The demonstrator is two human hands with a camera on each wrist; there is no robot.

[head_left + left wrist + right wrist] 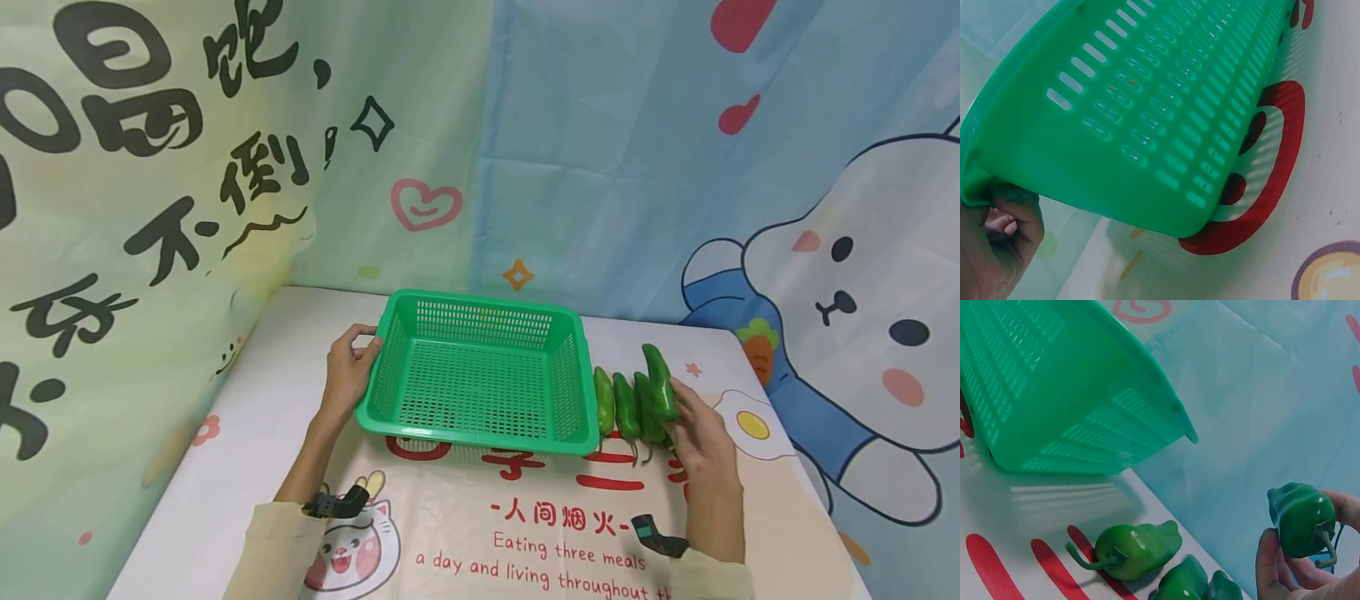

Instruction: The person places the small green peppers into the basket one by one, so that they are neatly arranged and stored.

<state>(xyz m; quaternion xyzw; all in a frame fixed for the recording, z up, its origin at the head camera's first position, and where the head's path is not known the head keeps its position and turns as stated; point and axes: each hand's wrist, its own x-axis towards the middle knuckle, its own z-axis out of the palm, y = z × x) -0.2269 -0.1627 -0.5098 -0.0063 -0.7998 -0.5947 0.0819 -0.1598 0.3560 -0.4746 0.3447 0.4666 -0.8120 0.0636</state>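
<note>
Pepper, green and glossy, (660, 379) is held up above the tabletop (315, 321), gripped by the right hand (703, 433) between thumb and fingers. Its curved stem hangs from the lower end in the right wrist view, and its narrower end points upward in the head view. Beside and below it, more green peppers (626, 406) lie in a row, stems toward the person; the hand and the raised one partly cover the row, so I cannot tell how many there are. Just left of the row stands a green plastic basket (472, 440) with slotted walls and floor. The left hand (347, 371) is clamped on its left rim, so the two hands are well apart, either side of it. Red characters and a cartoon cat's face (352, 554) are printed on the tabletop covering. Behind hangs a pale green and blue curtain (592, 217) bearing a white cartoon animal (840, 275).
</note>
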